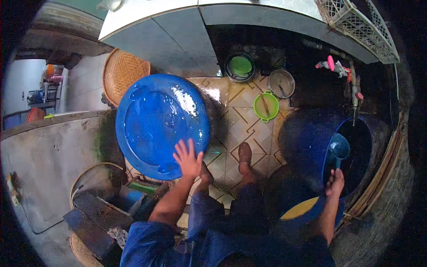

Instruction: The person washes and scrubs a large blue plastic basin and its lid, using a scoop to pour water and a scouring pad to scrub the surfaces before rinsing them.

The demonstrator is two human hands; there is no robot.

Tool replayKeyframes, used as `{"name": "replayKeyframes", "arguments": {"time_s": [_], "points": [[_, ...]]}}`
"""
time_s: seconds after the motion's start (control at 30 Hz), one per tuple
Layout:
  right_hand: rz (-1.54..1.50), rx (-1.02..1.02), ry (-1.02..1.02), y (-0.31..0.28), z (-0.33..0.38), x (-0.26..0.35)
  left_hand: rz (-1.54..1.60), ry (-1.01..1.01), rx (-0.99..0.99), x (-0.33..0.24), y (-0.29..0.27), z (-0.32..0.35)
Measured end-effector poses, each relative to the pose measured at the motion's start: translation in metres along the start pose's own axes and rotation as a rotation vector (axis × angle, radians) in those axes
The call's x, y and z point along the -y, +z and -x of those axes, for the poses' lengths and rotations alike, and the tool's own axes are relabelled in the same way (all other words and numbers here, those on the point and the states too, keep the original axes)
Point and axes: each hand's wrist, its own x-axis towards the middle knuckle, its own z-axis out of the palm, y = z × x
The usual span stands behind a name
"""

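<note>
My left hand (pixel 189 162) lies with fingers spread at the lower right edge of a large round blue plastic lid (pixel 153 127). The lid's surface is wet and shiny, with a raised rim all around. Over at the right, my right hand (pixel 335 182) is closed around the handle of a blue water dipper (pixel 339 147). The dipper's bowl is above the mouth of a dark blue barrel (pixel 368 144); whether water is in the bowl I cannot tell. Above the barrel hangs a tap (pixel 354 107).
A lime green basin (pixel 272 116), a metal pot (pixel 287 80) and a dark basin with a green bowl (pixel 240 66) sit on the tiled floor. A woven tray (pixel 122 73) leans behind the lid. Bamboo poles (pixel 378 171) line the right wall. A yellow-topped container (pixel 300 209) is below the barrel.
</note>
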Motion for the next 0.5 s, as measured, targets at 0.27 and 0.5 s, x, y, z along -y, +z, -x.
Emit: {"name": "replayKeyframes", "arguments": {"time_s": [0.27, 0.5], "points": [[-0.294, -0.077, -0.253, -0.025, 0.123, 0.05, 0.113, 0.016, -0.11, -0.071, -0.029, -0.168], [-0.132, 0.047, -0.415, -0.017, 0.167, 0.069, -0.121, 0.514, 0.086, -0.056, -0.015, -0.084]]}}
